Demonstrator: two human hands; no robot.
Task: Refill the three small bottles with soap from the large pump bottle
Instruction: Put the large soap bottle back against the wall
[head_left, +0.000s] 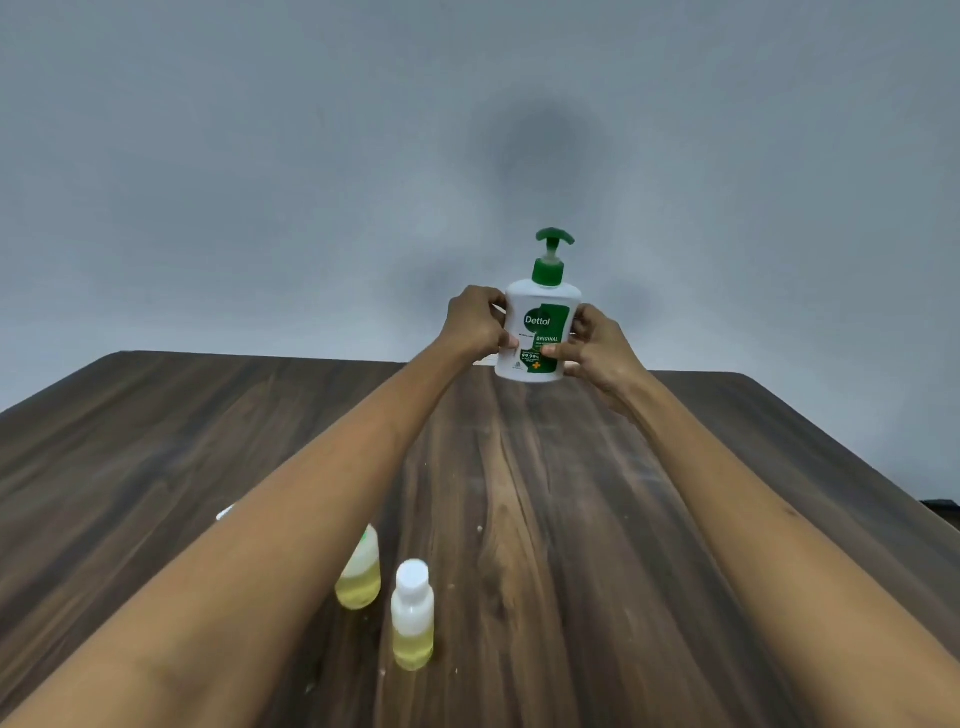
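Pump bottle, large, white plastic with green pump head and green label (537, 332): held upright at frame centre, near the far edge of the dark wood-grain table (545, 519), clasped between left hand (475, 325) and right hand (597, 343). Small clear bottle with white cap, yellow liquid (413, 616): lower centre. Second small bottle (359, 577): beside it, partly hidden by left forearm.
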